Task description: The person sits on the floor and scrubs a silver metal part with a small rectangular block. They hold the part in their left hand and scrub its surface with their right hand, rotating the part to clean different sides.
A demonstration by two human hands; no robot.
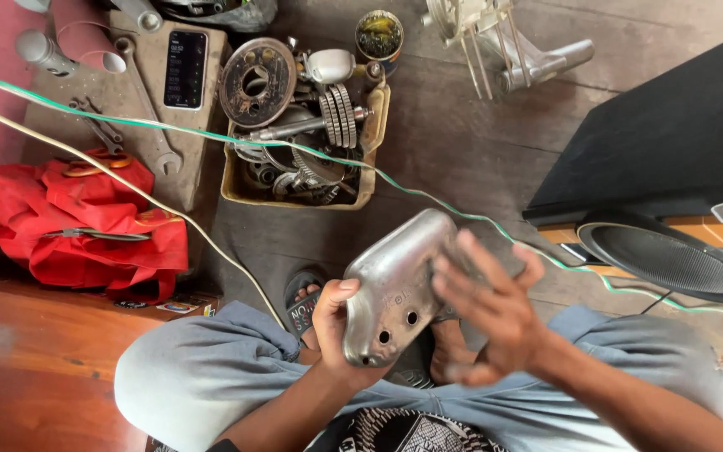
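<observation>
I hold a rounded, silver metal engine cover (395,280) with small bolt holes above my knees. My left hand (332,322) grips its lower left edge, thumb on the outer face. My right hand (495,314) is blurred, fingers spread, and rests against the cover's right side. Below the cover my feet in sandals (301,305) show between my grey-trousered legs.
A tan tray (368,180) of gears, shafts and a clutch disc sits ahead. To the left lie spanners (156,125), a phone (186,69) and a red cloth (77,218). A green wire (428,201) crosses the floor. A black speaker (671,255) stands at right.
</observation>
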